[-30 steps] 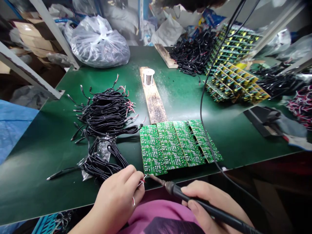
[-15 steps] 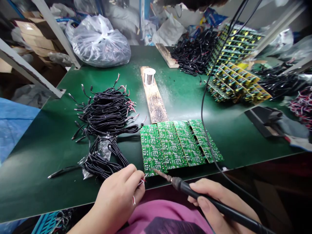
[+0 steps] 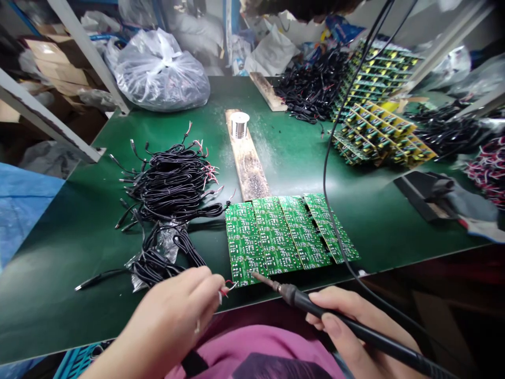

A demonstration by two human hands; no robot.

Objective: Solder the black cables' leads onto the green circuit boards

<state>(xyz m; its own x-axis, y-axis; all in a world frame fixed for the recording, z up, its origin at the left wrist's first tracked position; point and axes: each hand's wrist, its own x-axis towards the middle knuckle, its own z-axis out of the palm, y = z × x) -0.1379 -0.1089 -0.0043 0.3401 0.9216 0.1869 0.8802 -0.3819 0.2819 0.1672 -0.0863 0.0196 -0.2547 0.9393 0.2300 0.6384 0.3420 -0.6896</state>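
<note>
My left hand [image 3: 173, 321] pinches the bared red and white wire ends [image 3: 225, 289] of a black cable at the near edge of the green table [image 3: 59, 252]. My right hand [image 3: 355, 331] grips a black soldering iron [image 3: 315, 310]; its tip rests at the near left corner of a row of green circuit boards [image 3: 288, 234]. The wire ends sit just left of that tip. A heap of black cables [image 3: 169, 184] lies left of the boards.
A scorched wooden strip [image 3: 248, 158] with a solder spool [image 3: 239, 125] runs behind the boards. Stacks of yellow-green boards [image 3: 379, 131] and more cables [image 3: 311, 87] sit at the back right. A clear plastic bag [image 3: 161, 71] lies back left. The iron's cord [image 3: 327, 173] hangs over the boards.
The soldering iron's tip has moved forward from the wire ends onto the corner of the nearest board. My left hand has shifted slightly left and forward with the wires.
</note>
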